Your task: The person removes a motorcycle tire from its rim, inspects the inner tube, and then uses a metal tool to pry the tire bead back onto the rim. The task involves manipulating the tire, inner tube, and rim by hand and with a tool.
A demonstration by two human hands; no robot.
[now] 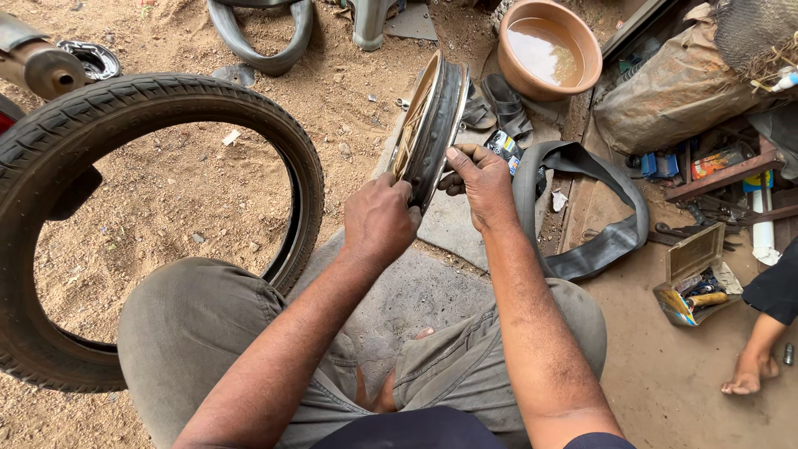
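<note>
Sandy ground, stone slab underfoot. We hold a wheel rim upright on the slab, just ahead of our knees. Left hand closed tight on the rim's near edge; right hand pinches the black rim strip at its right side. Tyre stands at left, inner tube right, water basin beyond.

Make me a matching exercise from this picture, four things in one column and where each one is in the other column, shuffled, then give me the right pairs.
Things:
1. wheel rim
2. tyre
3. basin of water
4. inner tube

Places:
A. on the ground right of the right hand
B. at the top, beyond the rim
C. upright against the left knee
D. gripped by the left hand and the right hand

Pairs: 1-D, 2-C, 3-B, 4-A
</note>
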